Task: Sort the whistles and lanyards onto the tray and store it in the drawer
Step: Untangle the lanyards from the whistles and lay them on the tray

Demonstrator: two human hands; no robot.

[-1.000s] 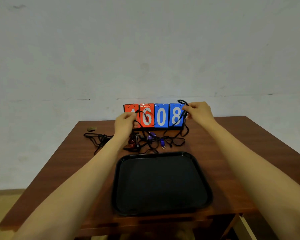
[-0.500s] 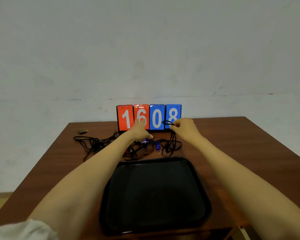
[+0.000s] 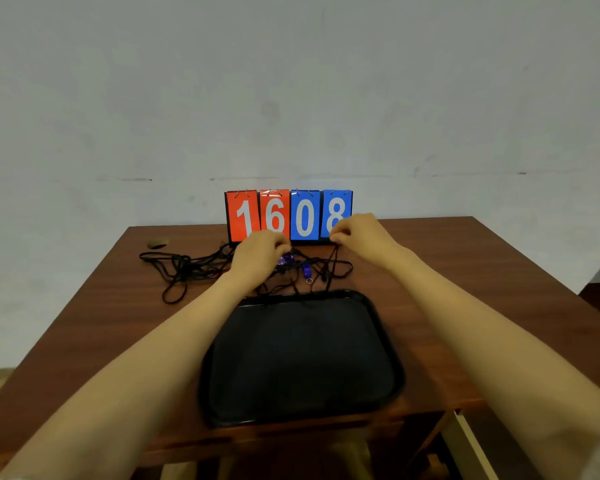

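- The right hand [image 3: 364, 233] hovers above the back of the brown wooden desk [image 3: 465, 271], in front of the "8" card. Its fingers [image 3: 338, 237] are drawn together and pinch a black cord lanyard [image 3: 333, 265], which hangs from the fingertips down towards the far rim of the tray.
- The left hand [image 3: 260, 258] lies low over the middle of the cords, fingers [image 3: 279, 242] curled. Whether they hold a cord cannot be told.
- A purple plastic whistle [image 3: 286, 259] shows just beside the left fingers, partly hidden by the hand.
- A blue plastic whistle [image 3: 306, 270] with a small metal ring lies on the desk between the two hands, among the cords.
- A loose tangle of black lanyards [image 3: 184, 268] spreads over the desk to the left of the left hand.
- The black rectangular plastic tray [image 3: 392, 341] sits at the near edge of the desk, between the forearms. A few cord ends reach its far rim.
- A flip scoreboard with red and blue cards [image 3: 288, 216] reading 1608 stands upright behind the hands, against the pale wall.
- A small brownish lump [image 3: 157, 243] rests near the desk's far left corner, well apart from the rest.
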